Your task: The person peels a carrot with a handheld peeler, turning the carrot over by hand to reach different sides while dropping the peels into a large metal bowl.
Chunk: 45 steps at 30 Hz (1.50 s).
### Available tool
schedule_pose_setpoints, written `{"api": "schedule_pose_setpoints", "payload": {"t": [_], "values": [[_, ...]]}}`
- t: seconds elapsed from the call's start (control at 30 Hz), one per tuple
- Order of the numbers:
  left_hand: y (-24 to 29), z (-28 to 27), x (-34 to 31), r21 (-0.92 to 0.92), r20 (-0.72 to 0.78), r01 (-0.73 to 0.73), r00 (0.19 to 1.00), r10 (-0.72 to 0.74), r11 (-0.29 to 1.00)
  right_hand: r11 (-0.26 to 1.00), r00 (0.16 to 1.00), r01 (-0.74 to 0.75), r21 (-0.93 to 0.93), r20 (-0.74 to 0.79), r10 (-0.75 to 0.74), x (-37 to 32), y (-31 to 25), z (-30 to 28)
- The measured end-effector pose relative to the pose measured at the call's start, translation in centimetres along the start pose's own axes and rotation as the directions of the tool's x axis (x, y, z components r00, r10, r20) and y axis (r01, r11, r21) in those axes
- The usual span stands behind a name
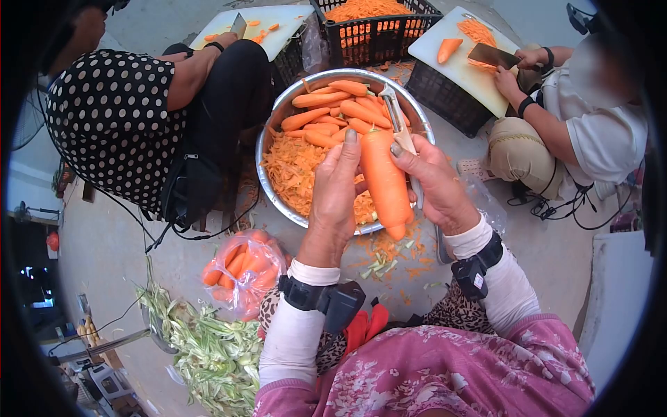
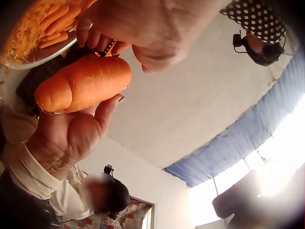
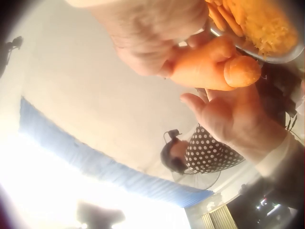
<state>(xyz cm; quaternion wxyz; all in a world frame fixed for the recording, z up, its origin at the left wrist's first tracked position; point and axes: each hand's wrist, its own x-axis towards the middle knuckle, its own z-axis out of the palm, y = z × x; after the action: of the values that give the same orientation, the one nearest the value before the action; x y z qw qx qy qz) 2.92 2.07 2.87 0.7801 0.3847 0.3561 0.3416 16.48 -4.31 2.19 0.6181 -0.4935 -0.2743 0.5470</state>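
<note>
A thick carrot (image 1: 385,184) with a knobby narrow end is held between both hands over the basin's near rim. My left hand (image 1: 333,191) curls its fingers behind the carrot, its thumb raised alongside the broad end. With my right hand (image 1: 441,184) I hold a peeler (image 1: 394,111) with a metal head and pale handle; its head points away toward the basin, and the right thumb rests against the carrot. The carrot's blunt tip (image 3: 242,71) shows in the right wrist view. Peeled carrots (image 1: 319,99) and orange shreds (image 1: 288,167) fill much of the metal basin (image 1: 262,167).
A bag of carrots (image 1: 243,267) and a heap of pale green husks (image 1: 215,347) lie at the left. Two people cut carrots on white boards (image 1: 434,48) beyond the basin. A black crate (image 1: 354,52) of shreds stands between them. Peelings (image 1: 389,260) litter the floor.
</note>
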Motion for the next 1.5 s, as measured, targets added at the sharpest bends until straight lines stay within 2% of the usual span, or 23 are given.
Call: {"api": "schedule_pose_setpoints", "payload": {"t": [0.13,0.23,0.4,0.6,1.33,1.43,1.5], "values": [[0.0,0.1,-0.2,-0.027,0.079,0.026,0.997,-0.024,0.999,0.999,0.999,-0.014,-0.047,0.051,0.016,-0.3,0.0,0.2],[-0.5,-0.3,0.1,-0.019,0.06,0.03,0.998,-0.028,0.999,0.999,0.998,-0.021,-0.05,0.055,0.024,-0.4,0.0,0.2],[-0.9,-0.6,0.4,-0.118,-0.049,0.002,0.999,-0.008,0.993,0.997,0.996,-0.057,-0.054,0.07,0.06,-0.6,-0.5,0.8],[-0.8,-0.6,0.7,-0.193,-0.112,-0.027,0.994,0.005,0.981,0.994,0.993,-0.077,-0.073,0.086,0.083,-0.8,-0.4,1.2],[-1.0,-1.2,1.0,-0.195,-0.111,-0.037,0.994,0.015,0.98,0.988,0.985,-0.073,-0.134,0.145,0.093,-1.5,-1.2,0.9],[-1.0,-1.2,1.1,-0.208,-0.109,-0.035,0.994,0.012,0.978,0.987,0.984,-0.08,-0.137,0.146,0.1,-1.5,-1.2,0.8],[-1.2,-1.3,1.2,-0.293,-0.1,-0.005,0.995,-0.026,0.956,0.989,0.983,-0.089,-0.119,0.147,0.106,-1.4,-1.1,0.8]]}}
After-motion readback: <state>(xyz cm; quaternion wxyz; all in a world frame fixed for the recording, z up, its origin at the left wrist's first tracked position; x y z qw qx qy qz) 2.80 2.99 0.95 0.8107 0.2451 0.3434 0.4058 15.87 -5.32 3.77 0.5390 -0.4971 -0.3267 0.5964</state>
